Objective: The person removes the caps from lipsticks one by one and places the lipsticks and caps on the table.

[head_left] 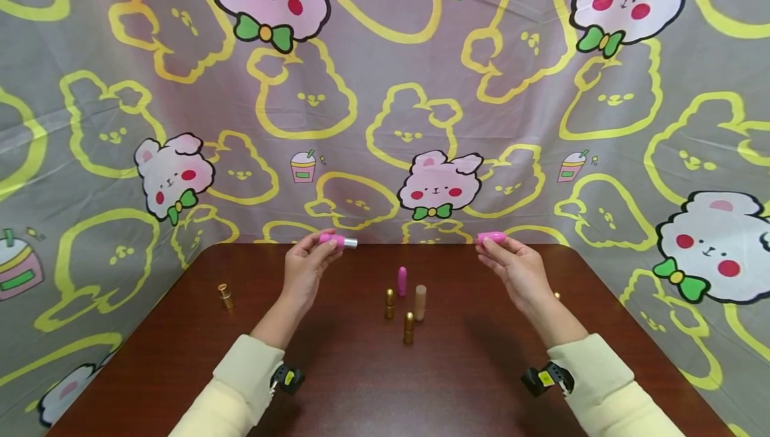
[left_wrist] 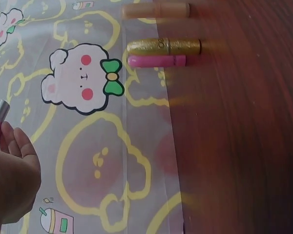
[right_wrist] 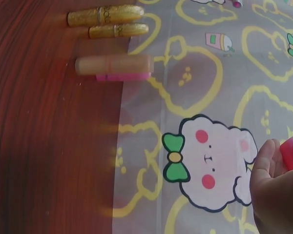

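Note:
My left hand (head_left: 305,268) pinches a pink lipstick tube (head_left: 331,240) whose bare silver end points right; in the left wrist view, the silver collar (left_wrist: 0,110) pokes up past the fingers. Level with it, some way to the right, my right hand (head_left: 519,270) holds a pink lipstick cap (head_left: 492,237) between thumb and fingers. Both hands are raised near the table's far edge, well apart. Between them, farther down, a pink lipstick (head_left: 402,282), two gold lipsticks (head_left: 390,304) and a beige tube (head_left: 420,303) stand upright on the table.
On the left of the brown table (head_left: 361,390) stands a gold tube (head_left: 225,297) with a narrower top. A small gold tip (head_left: 557,296) shows beside the right wrist, mostly hidden. A cartoon-printed cloth (head_left: 373,156) hangs behind the table and along its sides.

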Motion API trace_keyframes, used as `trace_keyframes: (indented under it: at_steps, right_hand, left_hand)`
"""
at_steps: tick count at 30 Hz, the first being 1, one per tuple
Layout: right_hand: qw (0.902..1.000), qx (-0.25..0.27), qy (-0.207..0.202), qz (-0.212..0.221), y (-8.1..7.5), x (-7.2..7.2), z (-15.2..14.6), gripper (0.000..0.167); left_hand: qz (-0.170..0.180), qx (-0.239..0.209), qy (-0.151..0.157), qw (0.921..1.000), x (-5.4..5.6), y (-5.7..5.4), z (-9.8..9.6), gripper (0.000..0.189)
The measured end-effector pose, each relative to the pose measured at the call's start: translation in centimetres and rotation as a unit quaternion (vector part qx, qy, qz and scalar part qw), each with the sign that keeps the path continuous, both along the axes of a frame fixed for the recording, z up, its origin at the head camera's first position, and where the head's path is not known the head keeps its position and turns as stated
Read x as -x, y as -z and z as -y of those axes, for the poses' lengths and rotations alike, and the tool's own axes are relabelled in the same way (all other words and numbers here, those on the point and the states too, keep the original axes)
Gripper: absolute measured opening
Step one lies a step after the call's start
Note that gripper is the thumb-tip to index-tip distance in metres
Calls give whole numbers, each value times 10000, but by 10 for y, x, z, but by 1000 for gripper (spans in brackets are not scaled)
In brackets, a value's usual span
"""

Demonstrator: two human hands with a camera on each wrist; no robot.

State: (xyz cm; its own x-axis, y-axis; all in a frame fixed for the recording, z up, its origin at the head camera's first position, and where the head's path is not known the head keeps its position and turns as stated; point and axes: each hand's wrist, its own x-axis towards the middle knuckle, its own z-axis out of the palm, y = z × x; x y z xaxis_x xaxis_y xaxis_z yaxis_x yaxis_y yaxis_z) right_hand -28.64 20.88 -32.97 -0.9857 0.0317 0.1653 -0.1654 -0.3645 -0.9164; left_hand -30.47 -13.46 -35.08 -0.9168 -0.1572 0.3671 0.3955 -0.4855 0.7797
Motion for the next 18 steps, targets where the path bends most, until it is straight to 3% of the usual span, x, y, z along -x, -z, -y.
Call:
trace_keyframes:
  at_steps: [9,18]
  right_hand:
    - [9999,-150,74,0,-2,-3,-21,6]
    - [10000,-37,55,-20,-10,-2,-45,7]
  left_hand:
    - [12,472,-444,9979,1,4,19,27]
    - [93,1247,-1116,9859,5,11,39,30]
